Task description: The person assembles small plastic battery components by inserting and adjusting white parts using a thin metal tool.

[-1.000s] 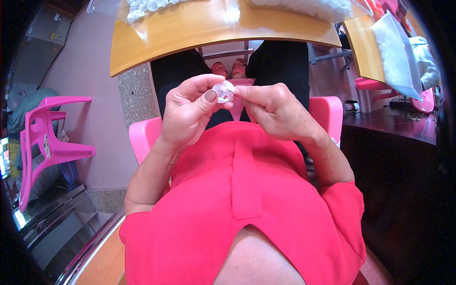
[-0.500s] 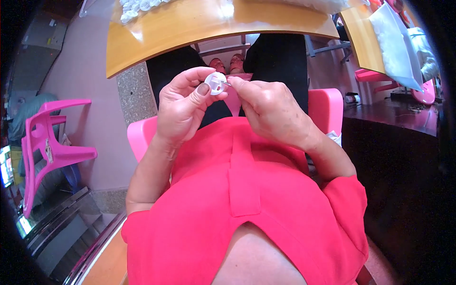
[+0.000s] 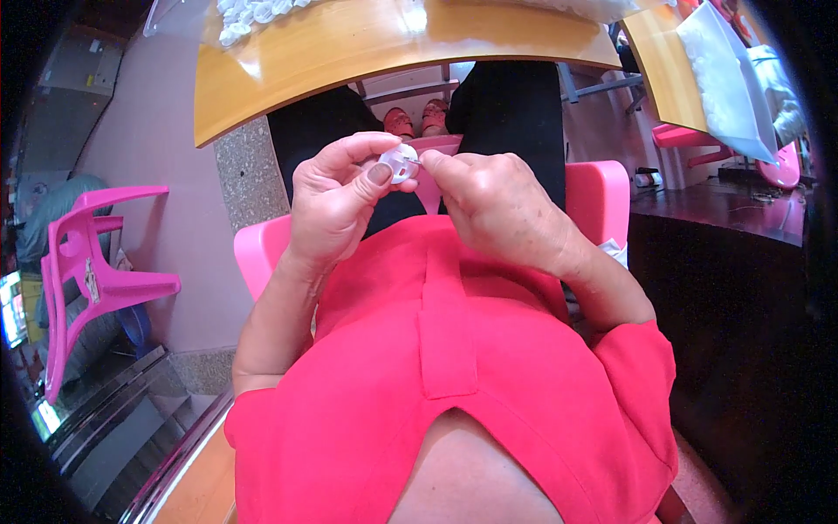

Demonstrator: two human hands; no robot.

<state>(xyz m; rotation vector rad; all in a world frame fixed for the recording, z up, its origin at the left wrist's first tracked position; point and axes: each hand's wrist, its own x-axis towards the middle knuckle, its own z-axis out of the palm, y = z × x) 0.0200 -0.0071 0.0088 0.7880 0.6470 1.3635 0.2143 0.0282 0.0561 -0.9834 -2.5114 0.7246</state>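
Shirt: red, fills the lower view. Table: yellow wood, along the top edge; white pieces heaped at its far left. Chair: pink, under the person. Second chair: pink, tipped over at left. Bag: clear plastic, upper right. Right hand: fingertips pinched against the cap's right side. Left hand: thumb and fingers grasping the cap. Cap: small, white, round, held between both hands above the lap.

Wooden table above, bearing small white pieces. Pink plastic chair at left. Clear bag at upper right.
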